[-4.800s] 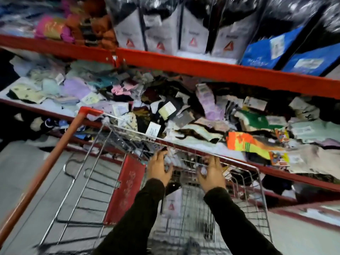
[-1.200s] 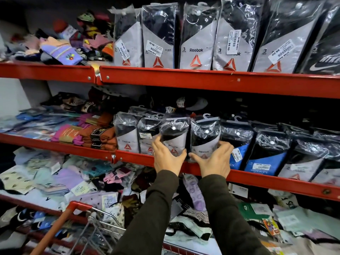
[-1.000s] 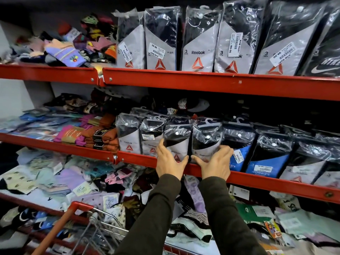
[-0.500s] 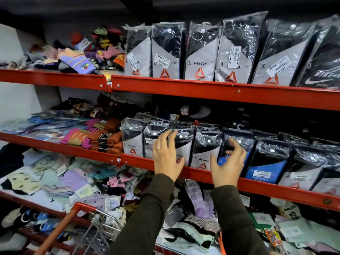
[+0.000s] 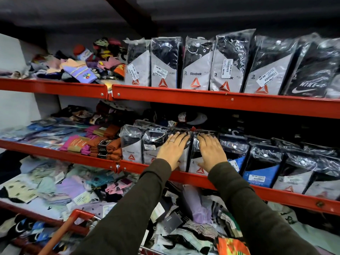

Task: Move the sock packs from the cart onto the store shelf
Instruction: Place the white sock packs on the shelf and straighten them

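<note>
Both hands are up at the middle shelf [image 5: 211,183], the red one w/ the long metal front edge. The left hand [image 5: 173,150] lies flat, fingers spread a bit, palm pressed on the front of one sock pack [image 5: 184,157]. A thin ring sits on one finger. The right hand [image 5: 211,152] lies flat too, fingers spread, pressed on the sock pack next to it [image 5: 196,167]. Neither hand pinches or grabs; they just push on the shiny plastic. Both packs stand upright at the shelf's front edge, touching each other, in a row w/ more grey & black packs [image 5: 131,144] to the left and blue packs [image 5: 257,176] to the right. Dark sleeves [image 5: 139,208] cover both arms. At the left end of the same shelf lie folded orange socks [image 5: 108,146] & pink ones. The top shelf [image 5: 220,101] holds a row of tall grey-black packs [image 5: 195,63] standing along its front edge, plus a heap of bright little socks at its left end. The bottom shelf is a messy pile of loose socks [image 5: 73,188]. The cart [image 5: 77,218] shows only as a red handle & a bit of wire at the bottom; can't tell what is in it.
</note>
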